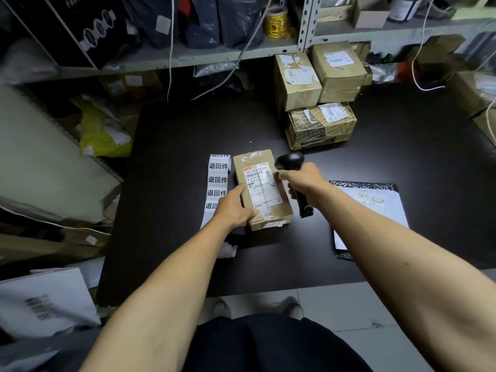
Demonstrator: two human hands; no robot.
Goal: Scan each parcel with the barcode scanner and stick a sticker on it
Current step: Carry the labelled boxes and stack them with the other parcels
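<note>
Your right hand is wrapped round the black handheld barcode scanner, head aimed at the white shipping label, while your left hand clamps the near-left corner of the small brown taped cardboard parcel in the middle of the dark table. Watch the angle: tape glare could kill the read, and your left wrist covers the white sticker strip left of the parcel. Open room lies nearer you; stacked boxes crowd behind.
</note>
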